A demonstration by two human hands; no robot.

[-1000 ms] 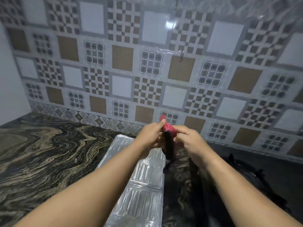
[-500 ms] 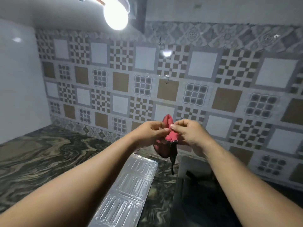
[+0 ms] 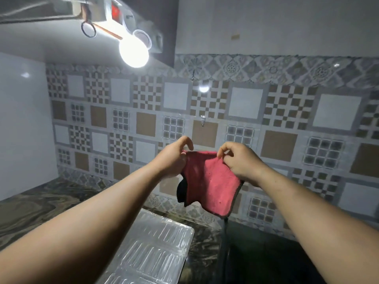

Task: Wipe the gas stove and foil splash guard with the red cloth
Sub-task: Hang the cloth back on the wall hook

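Note:
A red cloth (image 3: 211,181) with a dark edge hangs spread in the air in front of the tiled wall. My left hand (image 3: 174,158) pinches its upper left corner and my right hand (image 3: 240,160) pinches its upper right corner. Below my arms the foil splash guard (image 3: 151,247) lies flat on the counter, ribbed and silvery. The gas stove (image 3: 266,259) is a dark shape at the lower right, mostly in shadow and partly hidden by my right forearm.
A patterned tile wall (image 3: 287,119) runs behind the counter. A lit bulb (image 3: 134,53) hangs from a fitting at the upper left. The dark marbled countertop (image 3: 34,212) stretches left to a white side wall (image 3: 20,124).
My hands have risen and moved apart, and the bunched cloth is now stretched open between them. The camera has tilted up, bringing the bulb into full view.

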